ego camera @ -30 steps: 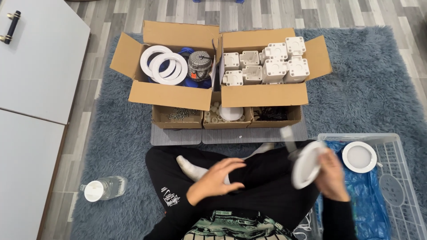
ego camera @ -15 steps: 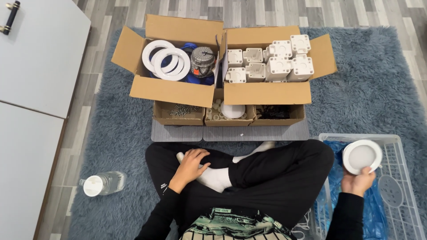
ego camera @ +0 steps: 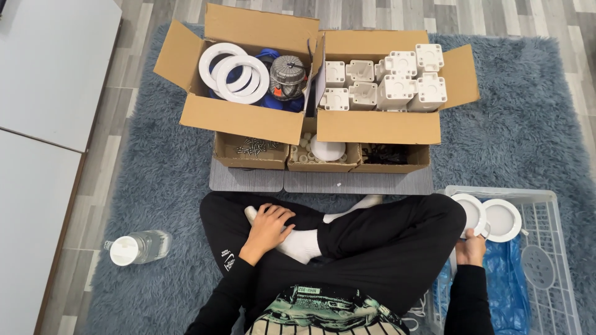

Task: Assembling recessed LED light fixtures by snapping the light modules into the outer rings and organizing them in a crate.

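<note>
I sit cross-legged on a blue-grey rug. My left hand (ego camera: 268,224) rests on my white-socked foot, fingers curled, holding nothing. My right hand (ego camera: 471,247) grips the edge of a round white disc-shaped lamp (ego camera: 470,213) at the left rim of a clear plastic crate (ego camera: 546,197). A second white disc (ego camera: 503,219) lies in the crate just to its right, touching it.
Ahead stand two open cardboard boxes: the left box (ego camera: 239,118) holds white rings and a metal part, the right box (ego camera: 379,126) white square housings. Three small trays of screws and parts sit in front. A water bottle (ego camera: 138,247) lies at left; white furniture (ego camera: 43,93) beyond.
My right hand carried the white disc from above my lap out to the crate on the right and lowered it beside the other disc. My left hand dropped onto my foot.
</note>
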